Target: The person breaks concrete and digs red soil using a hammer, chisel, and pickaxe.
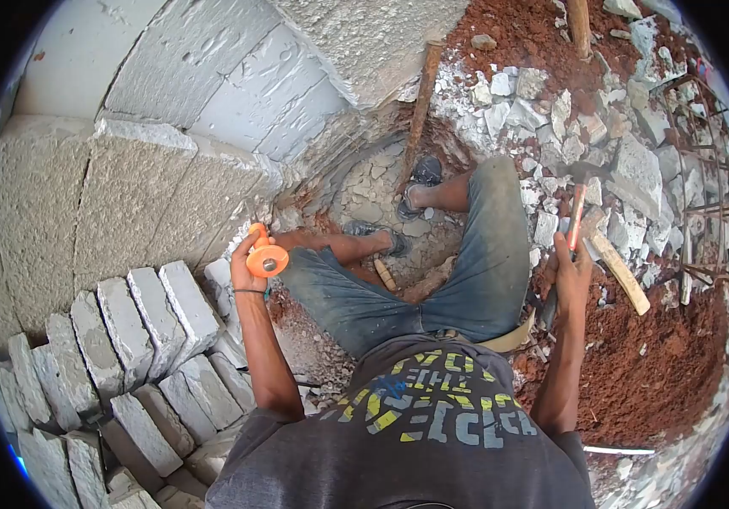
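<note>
My left hand (246, 270) is closed around the orange grip of a chisel (268, 261) with a round hand guard. The guard faces up, with a metal end at its centre; the chisel's tip is hidden. Out to the other side, my right hand (571, 280) grips a hammer (577, 212) by its orange and dark handle. Its dark head points away from me, over broken stone. Between my hands are my bent legs, with both feet in a hollow (364, 188) of cracked, greyish ground.
Cut stone blocks (131, 327) stand in rows at lower left, below a large stone face (161, 195). A loose wooden handle (621, 273) lies right of the hammer. Rubble (636, 178), reddish soil (657, 365) and a rebar cage (717, 208) fill the right. A wooden pole (420, 114) leans ahead.
</note>
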Demonstrator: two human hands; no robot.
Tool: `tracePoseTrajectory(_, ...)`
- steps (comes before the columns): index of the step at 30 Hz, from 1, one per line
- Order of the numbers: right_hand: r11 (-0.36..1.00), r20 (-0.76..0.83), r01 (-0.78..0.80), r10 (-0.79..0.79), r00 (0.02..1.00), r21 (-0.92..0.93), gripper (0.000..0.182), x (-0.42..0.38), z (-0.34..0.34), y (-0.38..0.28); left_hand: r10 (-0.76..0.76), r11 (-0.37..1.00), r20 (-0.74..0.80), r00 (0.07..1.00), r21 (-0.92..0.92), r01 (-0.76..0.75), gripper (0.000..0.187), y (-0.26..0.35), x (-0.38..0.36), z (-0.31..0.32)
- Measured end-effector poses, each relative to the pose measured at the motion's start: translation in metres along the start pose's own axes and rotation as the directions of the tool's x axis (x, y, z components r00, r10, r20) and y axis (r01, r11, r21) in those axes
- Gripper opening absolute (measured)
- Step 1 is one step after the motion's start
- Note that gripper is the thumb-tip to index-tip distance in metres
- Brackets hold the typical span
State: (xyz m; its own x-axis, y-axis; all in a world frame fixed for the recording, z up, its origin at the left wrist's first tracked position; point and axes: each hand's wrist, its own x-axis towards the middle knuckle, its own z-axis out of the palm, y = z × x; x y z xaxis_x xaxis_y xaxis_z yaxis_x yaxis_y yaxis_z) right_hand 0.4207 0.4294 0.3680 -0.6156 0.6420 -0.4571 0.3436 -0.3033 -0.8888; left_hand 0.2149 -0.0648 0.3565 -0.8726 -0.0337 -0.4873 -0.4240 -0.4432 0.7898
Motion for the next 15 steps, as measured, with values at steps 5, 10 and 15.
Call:
tracePoseTrajectory(5, 0.815, -0.174, 0.095, -0.233, 0.957, -0.571, 0.038, -0.027, -0.087, 0.002, 0.327, 0.944, -0.311, 0.893, 0.071, -0.321, 0.020, 0.000, -0.052, -0.016)
tracePoseTrajectory(10, 0.161, -0.154, -0.068, -0.611, 0.776, -0.985, 0.042, -0.028, -0.205, 0.002, 0.628, 0.621, -0.464, 0.624, 0.782, -0.044, 0.037, -0.019, -0.086, -0.108)
tracePoseTrajectory(15, 0.531, -0.263, 0.175, -0.646, 0.716, -0.829, 0.045, 0.019, -0.179, -0.050, 0.608, 0.036, -0.510, 0.608, 0.783, 0.620, 0.054, -0.021, -0.165, -0.064)
